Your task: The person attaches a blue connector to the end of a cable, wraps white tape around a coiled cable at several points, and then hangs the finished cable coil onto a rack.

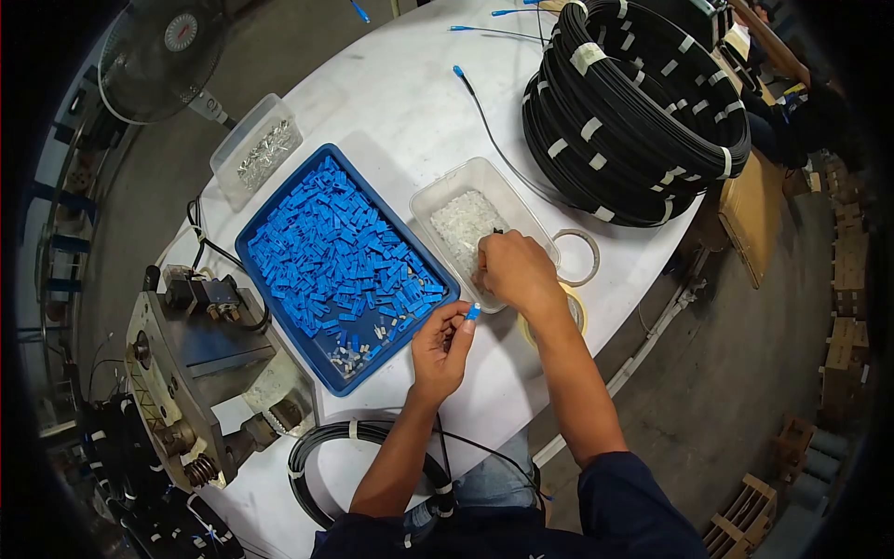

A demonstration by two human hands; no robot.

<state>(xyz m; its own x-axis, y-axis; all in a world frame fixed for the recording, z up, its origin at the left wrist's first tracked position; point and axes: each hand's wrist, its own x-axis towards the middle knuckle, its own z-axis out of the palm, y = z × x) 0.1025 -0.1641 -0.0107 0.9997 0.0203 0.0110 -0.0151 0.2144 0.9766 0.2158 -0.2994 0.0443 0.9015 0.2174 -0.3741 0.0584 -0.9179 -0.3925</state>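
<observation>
Between the thumb and fingers of my left hand (pixel 441 352) is a blue connector (pixel 474 311) with a pale tip, held near the right corner of the blue tray (pixel 337 158). Blue connector pieces (pixel 326 242) fill most of that tray, with small pale parts at its lower end. My right hand (pixel 514 268) reaches over the near end of a clear plastic box (pixel 428 197) of small translucent pieces (pixel 466 216). Its fingers are bent, and the fingertips are mostly hidden. A small dark thing shows beside its knuckles.
Stacked black cable coils (pixel 596 130) stand at the back right. Tape rolls (pixel 594 259) lie by my right wrist. A metal press (pixel 200 363) is at the left, near a box of metal parts (pixel 265 154). Another cable coil (pixel 312 447) lies at the front edge.
</observation>
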